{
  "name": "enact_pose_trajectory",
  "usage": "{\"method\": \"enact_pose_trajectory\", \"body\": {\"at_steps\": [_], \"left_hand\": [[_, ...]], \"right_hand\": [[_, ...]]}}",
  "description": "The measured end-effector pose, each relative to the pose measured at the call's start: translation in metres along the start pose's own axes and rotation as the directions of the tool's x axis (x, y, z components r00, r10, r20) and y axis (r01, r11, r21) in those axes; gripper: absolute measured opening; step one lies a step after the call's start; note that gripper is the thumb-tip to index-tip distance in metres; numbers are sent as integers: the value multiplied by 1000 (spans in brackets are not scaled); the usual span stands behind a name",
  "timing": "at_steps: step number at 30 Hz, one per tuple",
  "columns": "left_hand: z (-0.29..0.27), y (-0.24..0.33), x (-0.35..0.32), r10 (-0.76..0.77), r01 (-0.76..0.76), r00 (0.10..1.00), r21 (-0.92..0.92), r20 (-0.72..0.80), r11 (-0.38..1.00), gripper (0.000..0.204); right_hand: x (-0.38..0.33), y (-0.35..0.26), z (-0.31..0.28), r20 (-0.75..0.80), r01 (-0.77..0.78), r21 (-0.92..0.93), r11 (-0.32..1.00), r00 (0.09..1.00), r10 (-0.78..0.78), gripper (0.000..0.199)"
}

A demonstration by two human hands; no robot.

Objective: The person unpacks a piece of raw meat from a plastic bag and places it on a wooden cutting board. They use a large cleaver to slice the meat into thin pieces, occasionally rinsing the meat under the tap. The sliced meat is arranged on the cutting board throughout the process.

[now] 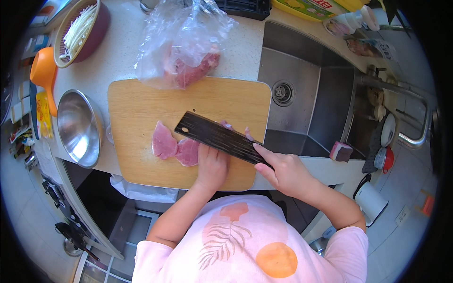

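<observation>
A cleaver with a dark patterned blade and a small hole near its end slants over the wooden cutting board. My right hand is closed around its handle end. Curled on the board right beside the blade, my left hand presses on raw meat; the blade hides its fingertips. Two pink slices of meat, one further left and one touching my left fingers, lie flat. Small meat scraps show past the blade's far side.
A clear plastic bag with a larger piece of meat overlaps the board's far edge. To the left are a steel bowl, an orange ladle and a basket of white enoki-like strands. A steel sink lies right.
</observation>
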State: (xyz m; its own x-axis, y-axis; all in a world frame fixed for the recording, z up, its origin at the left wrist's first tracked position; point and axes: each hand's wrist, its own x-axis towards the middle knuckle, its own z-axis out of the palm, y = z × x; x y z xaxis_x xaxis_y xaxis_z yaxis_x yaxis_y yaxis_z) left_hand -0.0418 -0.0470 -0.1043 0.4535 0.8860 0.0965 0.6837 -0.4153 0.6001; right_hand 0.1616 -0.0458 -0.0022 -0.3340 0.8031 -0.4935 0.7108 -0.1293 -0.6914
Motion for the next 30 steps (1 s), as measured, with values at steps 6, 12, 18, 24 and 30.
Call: {"method": "enact_pose_trajectory", "body": {"at_steps": [6,12,18,24,30], "left_hand": [[-6,-1,7,-68,50,991,-154,-116,987,31],[-29,-5,38,-86,85,996,-40,-18,996,35],[-29,-8,18,-42,34,991,-59,-131,998,26],[-3,-15,4,44,-45,999,-162,-10,986,38],[-2,-11,8,15,-24,998,-120,-68,993,38]], "right_hand": [[11,-7,-4,-29,-113,490,865,989,146,43],[18,-6,-16,-44,-74,491,868,993,109,44],[14,8,-2,-189,128,155,980,977,-97,45],[2,5,-5,-8,67,-126,990,998,-68,49],[0,7,-7,-11,24,-113,993,1000,-25,48]]}}
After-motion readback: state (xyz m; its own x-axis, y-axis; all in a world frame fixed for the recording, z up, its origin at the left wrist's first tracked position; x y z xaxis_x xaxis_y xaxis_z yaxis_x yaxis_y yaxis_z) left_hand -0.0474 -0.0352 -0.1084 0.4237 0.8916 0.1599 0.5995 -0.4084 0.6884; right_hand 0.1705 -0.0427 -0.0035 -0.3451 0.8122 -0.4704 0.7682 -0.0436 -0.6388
